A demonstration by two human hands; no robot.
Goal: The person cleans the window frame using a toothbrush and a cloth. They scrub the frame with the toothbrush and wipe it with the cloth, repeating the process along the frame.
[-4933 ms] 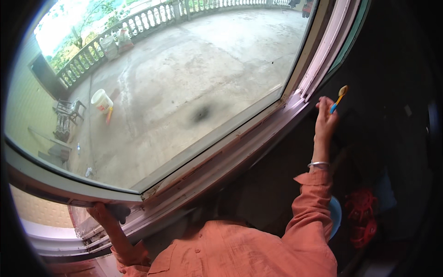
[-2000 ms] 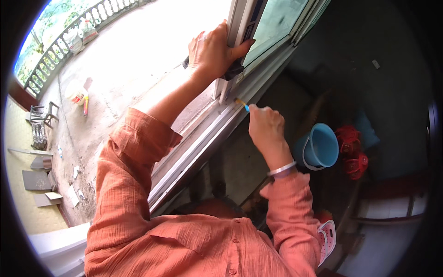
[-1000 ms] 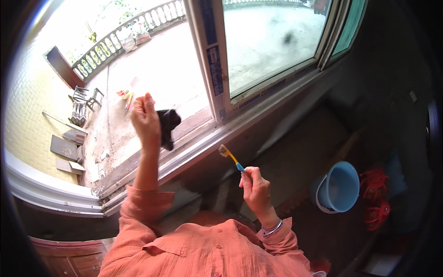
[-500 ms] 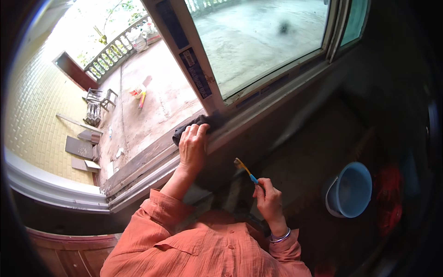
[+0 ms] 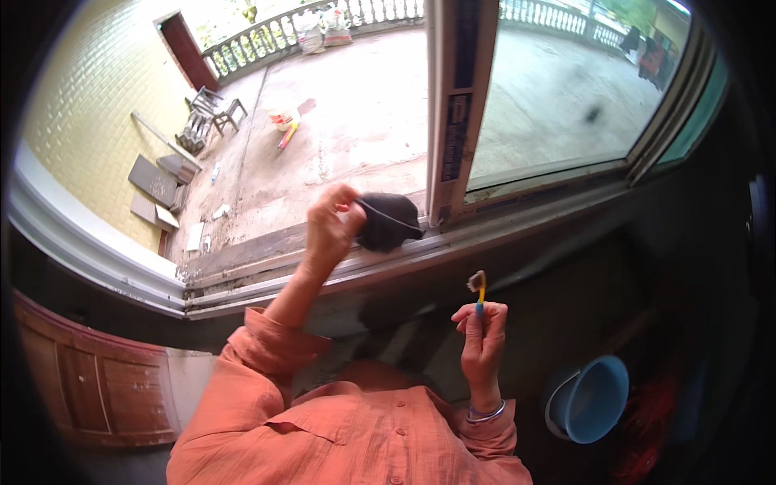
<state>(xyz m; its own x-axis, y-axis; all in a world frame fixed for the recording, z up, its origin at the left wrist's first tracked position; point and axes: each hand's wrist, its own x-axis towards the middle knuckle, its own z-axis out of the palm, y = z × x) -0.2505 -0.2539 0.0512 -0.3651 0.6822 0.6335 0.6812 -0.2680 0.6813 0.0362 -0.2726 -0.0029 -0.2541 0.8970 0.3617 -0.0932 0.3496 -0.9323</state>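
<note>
Bunched under the person's left hand half a second ago, the black cloth is now hanging out to the right of that hand, near the foot of the sliding sash, a pale line crossing its face; from where I am standing, I cannot tell whether its underside is touching the window track. The left hand is curling nearly closed, thumb and fingers pinching the cloth's near edge. Lower and to the right, the toothbrush is pointing almost straight up where it was leaning leftward before, its bristled head topping a yellow neck. Gripping its blue handle, the right hand is pressing thumb against forefinger, and a bracelet is circling that wrist beside the orange cuff. Beyond the cloth, the opening is showing a terrace, where a chair is standing near a yellow brick wall and a balustrade is bounding the far side. Indoors, a light blue bucket is sitting on the dark floor to the right, with something red blurring beside it.
</note>
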